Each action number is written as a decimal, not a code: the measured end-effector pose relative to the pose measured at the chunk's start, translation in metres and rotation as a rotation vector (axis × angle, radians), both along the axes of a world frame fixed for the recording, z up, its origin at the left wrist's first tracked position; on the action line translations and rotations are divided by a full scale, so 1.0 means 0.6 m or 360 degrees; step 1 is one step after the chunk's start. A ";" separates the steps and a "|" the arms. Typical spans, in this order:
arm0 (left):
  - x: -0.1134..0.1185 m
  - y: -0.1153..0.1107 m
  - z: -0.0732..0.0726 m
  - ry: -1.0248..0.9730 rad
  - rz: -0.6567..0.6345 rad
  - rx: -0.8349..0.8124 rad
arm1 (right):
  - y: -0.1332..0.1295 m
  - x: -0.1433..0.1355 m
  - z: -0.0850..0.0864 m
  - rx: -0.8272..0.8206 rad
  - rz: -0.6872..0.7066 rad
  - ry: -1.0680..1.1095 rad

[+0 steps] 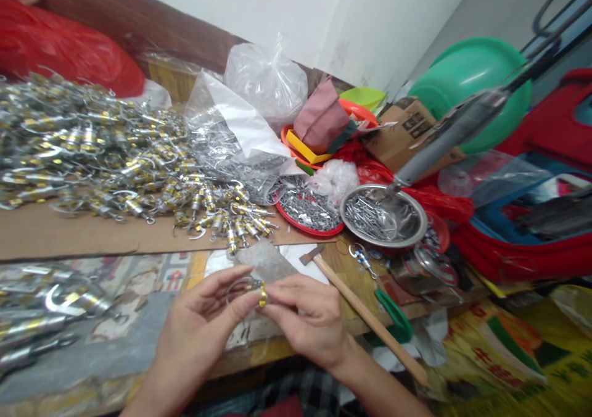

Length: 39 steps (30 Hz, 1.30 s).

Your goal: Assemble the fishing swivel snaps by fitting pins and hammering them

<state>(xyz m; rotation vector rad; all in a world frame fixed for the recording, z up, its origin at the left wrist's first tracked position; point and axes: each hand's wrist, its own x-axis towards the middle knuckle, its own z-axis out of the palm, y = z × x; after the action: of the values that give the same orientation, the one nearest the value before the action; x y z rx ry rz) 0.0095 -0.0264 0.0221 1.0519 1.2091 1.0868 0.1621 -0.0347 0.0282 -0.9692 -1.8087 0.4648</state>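
Between my two hands, over the table's near edge, is a small metal hook fitting (263,295) with a bright yellow band. My left hand (197,321) pinches its curved silver side between thumb and fingers. On the banded end, the fingertips of my right hand (309,315) are closed. Part of the fitting is hidden by my fingers. Just behind the hands lies a clear plastic bag (268,261). A hammer (356,303) with a wooden handle rests to the right, its handle reaching past the table edge.
A large heap of similar hook fittings (102,145) covers cardboard (83,232) at the left. Behind are a red tray (309,210) of small metal pieces and a steel bowl (383,216) of pins. A green basin (476,90) and red tub (481,250) stand right.
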 end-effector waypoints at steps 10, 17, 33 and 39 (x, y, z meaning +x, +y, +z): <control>0.001 0.005 -0.007 -0.0270 -0.0206 -0.0097 | 0.136 0.090 0.009 -0.0445 -0.0881 -0.0858; 0.003 0.015 -0.005 -0.0362 -0.0437 -0.0200 | 0.237 0.130 -0.036 -0.0518 -0.0993 -0.1067; -0.004 0.039 -0.021 -0.0394 -0.0339 -0.0304 | 0.139 0.084 -0.004 -0.0610 -0.0472 -0.0346; -0.006 0.037 -0.021 -0.0468 -0.0364 -0.0284 | 0.034 0.001 0.011 -0.0573 -0.0025 -0.0136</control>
<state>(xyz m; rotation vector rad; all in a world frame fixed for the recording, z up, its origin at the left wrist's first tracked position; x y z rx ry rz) 0.0059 -0.0043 0.0095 0.8367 0.9076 0.9011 0.1630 -0.0145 0.0346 -1.2629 -1.8273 0.7672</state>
